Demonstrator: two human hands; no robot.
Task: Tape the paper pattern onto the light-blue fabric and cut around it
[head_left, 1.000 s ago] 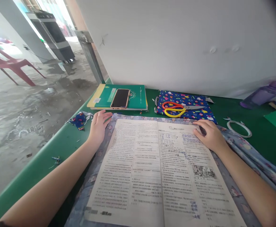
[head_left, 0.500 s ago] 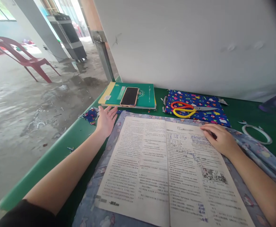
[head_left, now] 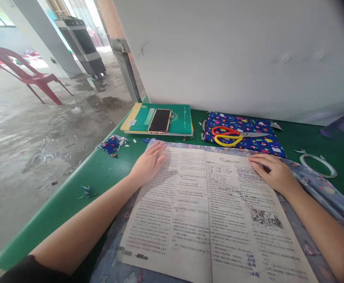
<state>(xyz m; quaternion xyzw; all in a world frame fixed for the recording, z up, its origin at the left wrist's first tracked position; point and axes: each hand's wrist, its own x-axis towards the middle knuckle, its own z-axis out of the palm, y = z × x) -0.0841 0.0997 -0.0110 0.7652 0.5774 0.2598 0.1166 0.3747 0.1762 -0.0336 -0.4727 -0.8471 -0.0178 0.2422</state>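
Observation:
An open printed book [head_left: 189, 204] lies on grey-blue patterned fabric [head_left: 113, 251], with handwriting on its right page. My left hand [head_left: 149, 164] rests palm down on the upper left corner of the book, fingers stretched out and holding nothing. At the upper right edge of the book, my right hand [head_left: 273, 172] lies with its fingers on the page and thumb apart, gripping nothing that I can see. Beyond the book, scissors [head_left: 236, 136] with red and yellow handles sit on folded blue printed cloth [head_left: 248, 120].
A phone [head_left: 160, 120] lies on a stack of books [head_left: 182, 118] on the green table [head_left: 72, 220]. Fabric scraps [head_left: 111, 146] are strewn at the left, a tape roll [head_left: 317, 166] at the right. A white wall [head_left: 219, 51] stands behind; a red chair [head_left: 39, 80] is on the floor.
My left hand has turned from palm up beside the book to palm down, moving right onto its upper left corner. My right hand has stayed in place.

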